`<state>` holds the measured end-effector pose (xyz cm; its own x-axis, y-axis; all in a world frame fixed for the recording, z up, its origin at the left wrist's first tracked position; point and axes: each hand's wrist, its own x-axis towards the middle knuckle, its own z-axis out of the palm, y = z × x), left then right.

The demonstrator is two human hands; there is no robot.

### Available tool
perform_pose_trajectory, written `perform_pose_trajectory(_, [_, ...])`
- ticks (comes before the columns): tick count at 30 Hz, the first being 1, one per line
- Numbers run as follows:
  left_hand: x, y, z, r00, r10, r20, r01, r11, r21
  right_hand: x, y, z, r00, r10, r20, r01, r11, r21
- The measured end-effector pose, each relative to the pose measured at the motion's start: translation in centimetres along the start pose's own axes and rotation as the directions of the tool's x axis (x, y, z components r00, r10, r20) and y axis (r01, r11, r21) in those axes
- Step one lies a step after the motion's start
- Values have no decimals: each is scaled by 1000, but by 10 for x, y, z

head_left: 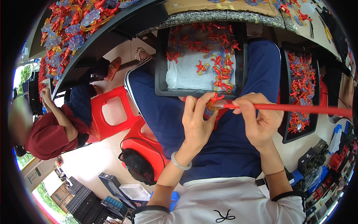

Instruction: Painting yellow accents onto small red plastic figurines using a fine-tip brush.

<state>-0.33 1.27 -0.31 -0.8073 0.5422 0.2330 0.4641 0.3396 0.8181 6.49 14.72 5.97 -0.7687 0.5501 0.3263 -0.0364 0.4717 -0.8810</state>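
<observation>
While the left hand (197, 120) pinches a small red figure (214, 100) between closed fingertips just below the black tray (161, 59) on the lap, the right hand (257, 119) grips a red-handled brush (283, 108). The brush tip touches the figure.

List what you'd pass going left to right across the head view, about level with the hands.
Person in a dark red top → red plastic stool → left hand pinching a small red figure → right hand holding a red-handled brush → black tray of red figures.
</observation>
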Motion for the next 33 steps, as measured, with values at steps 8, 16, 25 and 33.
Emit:
perform_pose_trajectory(8, [7, 7, -7, 959, -249, 138, 264, 959, -101, 3, 2, -1, 996, -57, 69, 58, 998, -12])
perform_pose_trajectory(16, [0, -10, 0, 939, -299, 169, 337, 899, -281, 3, 4, -4, 998, -23, 57, 19, 997, 71])
perform_pose_trajectory(25, [2, -11, -3, 953, -270, 136, 297, 923, -247, 1, 5, -4, 993, 16, 120, -13, 1000, -23])
perform_pose_trajectory(33, [3, -6, -10, 914, -280, 293, 404, 689, -602, 10, 10, -5, 996, 9, -87, 0, 994, 108])
